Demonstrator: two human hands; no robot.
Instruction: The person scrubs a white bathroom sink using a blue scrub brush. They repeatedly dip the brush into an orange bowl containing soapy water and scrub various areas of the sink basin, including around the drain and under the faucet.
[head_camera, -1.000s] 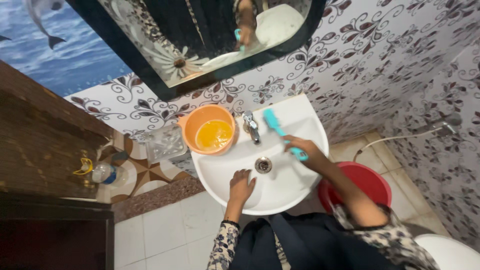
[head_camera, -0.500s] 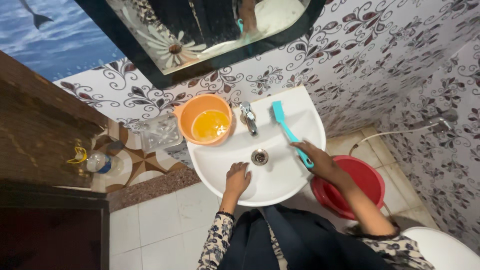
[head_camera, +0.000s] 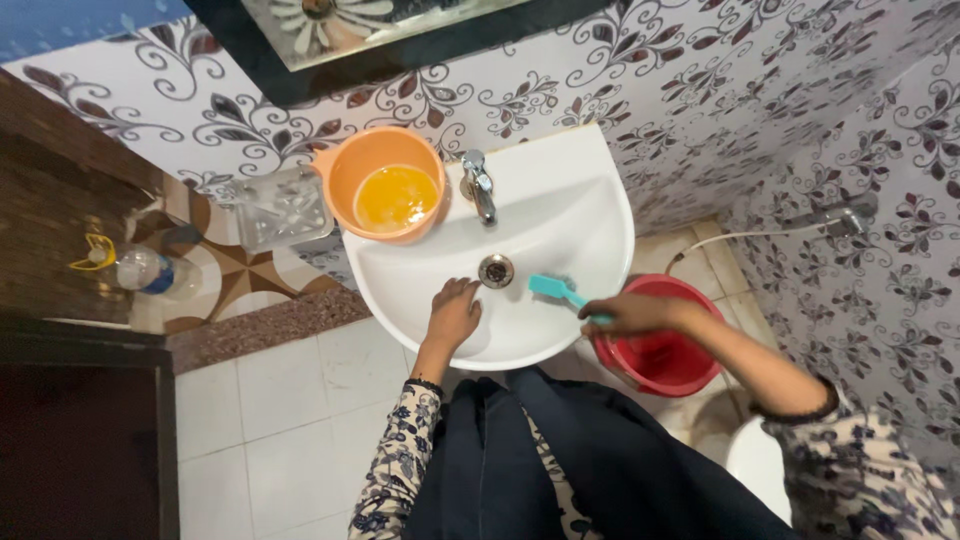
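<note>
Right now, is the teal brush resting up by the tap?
No, the right hand holds the teal brush low in the white basin, beside the drain, apart from the tap.

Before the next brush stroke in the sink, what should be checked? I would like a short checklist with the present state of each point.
1. Right hand grips the teal brush by its handle: ok.
2. Brush head lies inside the white sink, near the drain: ok.
3. Left hand rests flat on the bowl, apart from the brush head: ok.
4. Orange mug of yellow liquid stands upright on the rim, beside the tap: ok.
5. Tap running or closed: cannot tell.
6. Red bucket stands under the right arm, beside the sink: ok.
</note>
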